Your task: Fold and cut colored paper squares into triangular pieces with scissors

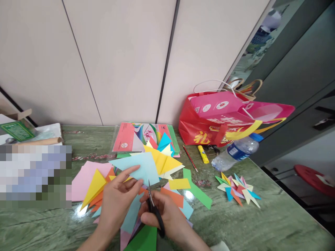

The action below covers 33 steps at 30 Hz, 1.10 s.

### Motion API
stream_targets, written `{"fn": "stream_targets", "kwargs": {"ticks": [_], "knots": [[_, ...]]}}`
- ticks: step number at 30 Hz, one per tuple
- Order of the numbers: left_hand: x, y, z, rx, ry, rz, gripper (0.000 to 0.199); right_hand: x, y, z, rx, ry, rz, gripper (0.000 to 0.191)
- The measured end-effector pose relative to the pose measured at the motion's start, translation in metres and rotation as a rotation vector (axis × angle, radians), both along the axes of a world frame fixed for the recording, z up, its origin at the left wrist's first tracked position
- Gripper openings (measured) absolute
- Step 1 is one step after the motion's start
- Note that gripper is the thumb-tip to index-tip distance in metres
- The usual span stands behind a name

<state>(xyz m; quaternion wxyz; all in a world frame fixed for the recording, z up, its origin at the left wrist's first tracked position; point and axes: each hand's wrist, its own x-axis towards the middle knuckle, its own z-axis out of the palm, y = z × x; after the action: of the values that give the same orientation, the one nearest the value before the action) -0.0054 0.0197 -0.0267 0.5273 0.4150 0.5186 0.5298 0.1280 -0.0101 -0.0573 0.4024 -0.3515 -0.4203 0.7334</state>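
My left hand pinches the lower edge of a light blue folded paper, holding it above the pile. In my right hand are black-handled scissors, their blades pointing up at the lower edge of the blue paper. Under and around both hands lie coloured papers: a pink sheet and a yellow folded piece on the left, a green piece below, and green and yellow strips on the right. Yellow folded paper sits just behind the blue one.
A paper pack lies by the wall. Right of it are a red pencil, a yellow glue stick, a red gift bag, a water bottle and folded paper stars. A green box stands at left.
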Motion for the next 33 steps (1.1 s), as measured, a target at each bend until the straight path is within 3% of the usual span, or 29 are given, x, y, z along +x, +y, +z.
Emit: {"fn": "stream_targets", "kwargs": {"ticks": [33], "knots": [[0.005,-0.004,0.011,-0.020,0.063,0.045,0.041,0.001,0.000,-0.002,0.006,-0.061,-0.013,0.051]]}}
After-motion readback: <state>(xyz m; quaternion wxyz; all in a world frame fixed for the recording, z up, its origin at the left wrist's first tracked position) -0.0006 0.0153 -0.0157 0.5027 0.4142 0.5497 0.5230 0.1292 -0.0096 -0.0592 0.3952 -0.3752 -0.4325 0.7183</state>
